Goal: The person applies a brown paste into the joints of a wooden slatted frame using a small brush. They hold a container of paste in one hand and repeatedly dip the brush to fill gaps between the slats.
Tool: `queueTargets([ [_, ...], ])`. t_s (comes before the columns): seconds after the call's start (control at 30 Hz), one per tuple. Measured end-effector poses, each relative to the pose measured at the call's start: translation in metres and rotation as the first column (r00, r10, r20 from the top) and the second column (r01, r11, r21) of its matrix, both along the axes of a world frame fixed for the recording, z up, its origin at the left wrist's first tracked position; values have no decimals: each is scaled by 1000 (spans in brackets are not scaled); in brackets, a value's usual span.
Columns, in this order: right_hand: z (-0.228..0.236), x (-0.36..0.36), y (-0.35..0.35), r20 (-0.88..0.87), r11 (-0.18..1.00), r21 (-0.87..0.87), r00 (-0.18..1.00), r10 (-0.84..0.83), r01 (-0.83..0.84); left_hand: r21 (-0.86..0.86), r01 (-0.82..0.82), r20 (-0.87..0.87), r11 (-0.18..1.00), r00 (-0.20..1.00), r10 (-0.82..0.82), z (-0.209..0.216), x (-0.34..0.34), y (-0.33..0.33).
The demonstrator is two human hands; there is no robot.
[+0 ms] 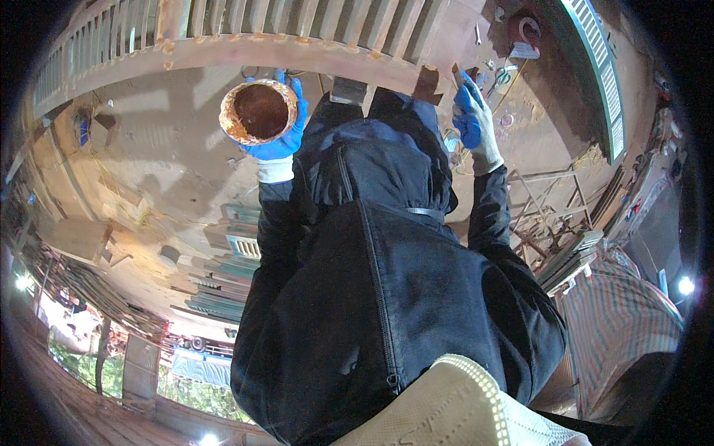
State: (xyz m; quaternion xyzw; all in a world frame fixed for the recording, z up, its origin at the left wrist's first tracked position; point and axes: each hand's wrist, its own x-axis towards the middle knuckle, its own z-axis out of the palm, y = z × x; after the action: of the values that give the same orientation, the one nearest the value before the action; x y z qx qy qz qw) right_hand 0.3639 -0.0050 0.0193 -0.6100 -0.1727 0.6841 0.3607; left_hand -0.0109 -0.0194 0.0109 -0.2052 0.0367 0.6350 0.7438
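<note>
Head view — left hand (pixel 279 141) gripping rusty paint cup (pixel 259 111), right hand (pixel 474 123) brushing railing (pixel 297 48)

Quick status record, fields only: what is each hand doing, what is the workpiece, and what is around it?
left hand: blue-gloved left hand grips a rusty-brown paint can, open top facing the camera
right hand: blue-gloved right hand holds a small brush at the rail
workpiece: slatted metal frame, reddish-brown coated
floor: concrete floor, paint-stained
nearby: stacked green louvred panels; metal rod frames
</note>
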Motion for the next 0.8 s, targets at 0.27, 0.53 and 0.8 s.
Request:
queueTargets([
  [0.27, -21, 3, -14, 290, 964, 145, 941, 176, -225, -8, 40, -26, 999, 999, -41, 2, -1, 1],
  [0.53, -8, -12, 16, 940, 592, 40, 232, 252, -805, -42, 51, 8, 998, 999, -51, 1, 6, -1],
  [0.8, -26, 8, 52, 932, 126, -337, -313, 181, -933, -41, 59, -17, 997, 998, -60, 5, 10, 4],
])
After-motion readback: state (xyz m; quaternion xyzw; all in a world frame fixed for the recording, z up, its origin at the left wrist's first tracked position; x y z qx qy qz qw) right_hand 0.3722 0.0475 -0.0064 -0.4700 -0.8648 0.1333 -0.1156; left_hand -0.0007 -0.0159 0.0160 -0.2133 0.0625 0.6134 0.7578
